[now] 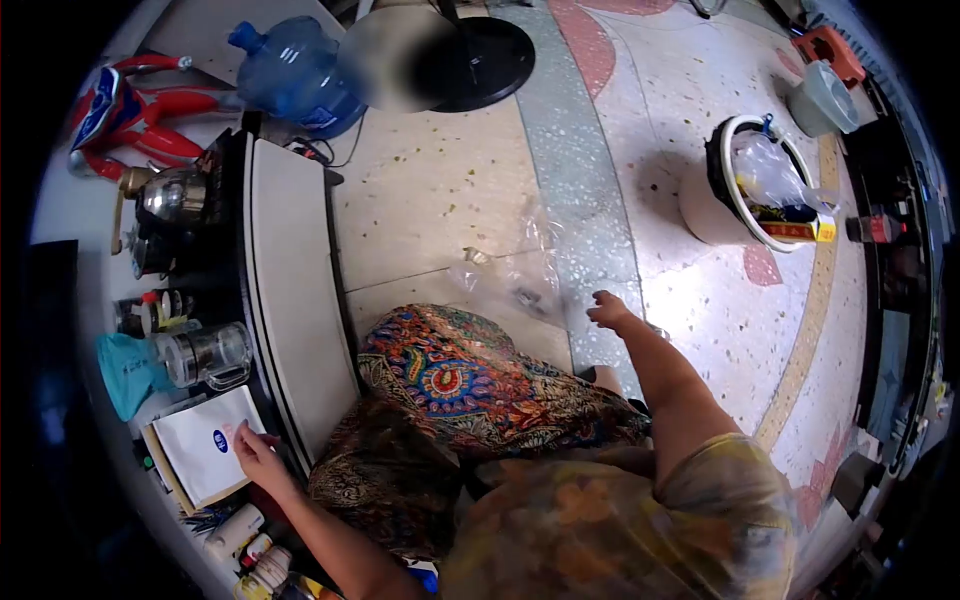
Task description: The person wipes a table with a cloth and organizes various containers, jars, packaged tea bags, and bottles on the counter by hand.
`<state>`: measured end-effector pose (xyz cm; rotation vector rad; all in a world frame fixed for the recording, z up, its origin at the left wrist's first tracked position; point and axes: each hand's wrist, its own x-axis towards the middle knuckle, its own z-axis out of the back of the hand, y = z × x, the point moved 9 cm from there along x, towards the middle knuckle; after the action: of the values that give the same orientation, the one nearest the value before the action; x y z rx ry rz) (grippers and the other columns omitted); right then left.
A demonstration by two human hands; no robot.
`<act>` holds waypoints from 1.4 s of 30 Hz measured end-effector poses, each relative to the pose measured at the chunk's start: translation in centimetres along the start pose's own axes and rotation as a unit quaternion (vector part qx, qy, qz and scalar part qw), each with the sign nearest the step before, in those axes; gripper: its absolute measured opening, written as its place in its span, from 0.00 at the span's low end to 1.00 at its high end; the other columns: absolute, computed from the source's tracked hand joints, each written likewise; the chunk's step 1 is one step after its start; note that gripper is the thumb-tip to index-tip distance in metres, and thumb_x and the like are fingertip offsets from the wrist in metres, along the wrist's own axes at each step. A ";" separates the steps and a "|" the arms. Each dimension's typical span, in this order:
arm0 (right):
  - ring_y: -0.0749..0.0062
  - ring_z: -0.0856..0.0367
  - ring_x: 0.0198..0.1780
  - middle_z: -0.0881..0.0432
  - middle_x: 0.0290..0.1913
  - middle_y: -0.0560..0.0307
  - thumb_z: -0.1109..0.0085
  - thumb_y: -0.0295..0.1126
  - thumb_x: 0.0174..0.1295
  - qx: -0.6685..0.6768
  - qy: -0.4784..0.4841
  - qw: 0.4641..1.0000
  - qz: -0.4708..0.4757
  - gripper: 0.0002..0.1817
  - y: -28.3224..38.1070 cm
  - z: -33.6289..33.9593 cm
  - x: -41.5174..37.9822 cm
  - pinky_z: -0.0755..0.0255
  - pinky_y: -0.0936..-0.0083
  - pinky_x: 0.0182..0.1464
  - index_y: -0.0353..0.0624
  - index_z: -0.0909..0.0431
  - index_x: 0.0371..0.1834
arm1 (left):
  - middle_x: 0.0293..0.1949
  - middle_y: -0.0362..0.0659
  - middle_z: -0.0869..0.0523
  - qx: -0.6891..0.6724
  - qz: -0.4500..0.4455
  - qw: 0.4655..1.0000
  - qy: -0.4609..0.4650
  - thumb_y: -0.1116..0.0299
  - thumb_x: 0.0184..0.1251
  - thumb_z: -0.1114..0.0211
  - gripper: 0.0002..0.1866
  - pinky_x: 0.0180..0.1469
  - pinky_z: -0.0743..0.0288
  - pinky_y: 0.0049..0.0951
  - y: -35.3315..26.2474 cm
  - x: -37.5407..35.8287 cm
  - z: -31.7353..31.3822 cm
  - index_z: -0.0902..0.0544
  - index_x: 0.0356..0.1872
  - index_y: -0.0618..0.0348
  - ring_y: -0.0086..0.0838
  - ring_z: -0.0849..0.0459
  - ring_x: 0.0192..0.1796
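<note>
My left hand (258, 457) lies over the right edge of a white packet (200, 455) with a blue oval logo, its fingers apart. The packet rests on a brown-edged piece beneath it, on the cabinet top at my left. Out in front, my right hand (607, 311) hovers over the tiled floor, fingers loosely bent and nothing visible in them. Left of that hand, a crumpled clear plastic bag (525, 275) shows low against the floor, beyond my patterned skirt (450, 380).
A glass jug (205, 355), a teal bag (130, 375) and a metal kettle (175, 195) stand on the cabinet. Beyond are a red toy figure (150, 120) and a blue water bottle (300, 75). A lined white bin (715, 205) holding rubbish stands at right.
</note>
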<state>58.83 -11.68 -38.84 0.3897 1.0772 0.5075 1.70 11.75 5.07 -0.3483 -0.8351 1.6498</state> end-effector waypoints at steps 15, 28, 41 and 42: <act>0.66 0.22 0.33 0.25 0.37 0.47 0.36 0.24 0.43 0.232 -0.144 0.954 -0.122 0.29 3.7 -5.9 6.5 0.27 0.76 0.25 0.37 0.36 0.52 | 0.17 0.33 0.30 -0.068 0.043 0.997 -0.011 0.64 0.69 0.51 0.11 0.20 0.44 0.13 -1.2 -7.4 3.5 0.25 0.43 0.61 0.12 0.36 0.19; 0.86 0.33 0.21 0.24 0.24 0.68 0.43 0.33 0.58 0.323 -0.009 0.908 0.265 0.09 26.6 6.7 -8.0 0.39 0.87 0.24 0.42 0.18 0.36 | 0.27 0.40 0.22 -0.038 -0.051 0.997 0.034 0.72 0.61 0.42 0.10 0.35 0.30 0.19 -6.6 -5.6 -2.2 0.22 0.42 0.64 0.20 0.25 0.29; 0.59 0.24 0.40 0.22 0.38 0.48 0.46 0.25 0.56 0.128 0.223 0.650 0.715 0.09 51.3 -1.0 -31.7 0.31 0.72 0.45 0.40 0.21 0.40 | 0.51 0.51 0.28 -0.256 -0.101 0.948 0.160 0.81 0.45 0.31 0.54 0.44 0.25 0.27 -19.2 -4.0 -9.3 0.64 0.66 0.57 0.32 0.22 0.47; 0.58 0.24 0.41 0.23 0.39 0.47 0.46 0.24 0.55 0.152 0.268 0.605 0.734 0.10 51.6 -1.7 -32.9 0.31 0.71 0.46 0.40 0.22 0.40 | 0.51 0.51 0.28 -0.255 -0.096 0.948 0.163 0.81 0.45 0.31 0.54 0.44 0.25 0.27 -19.1 -4.1 -9.1 0.64 0.66 0.57 0.32 0.22 0.47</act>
<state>34.41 12.05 12.06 1.5495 1.2176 2.0383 22.46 11.80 10.90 -0.8489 -0.9992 1.1363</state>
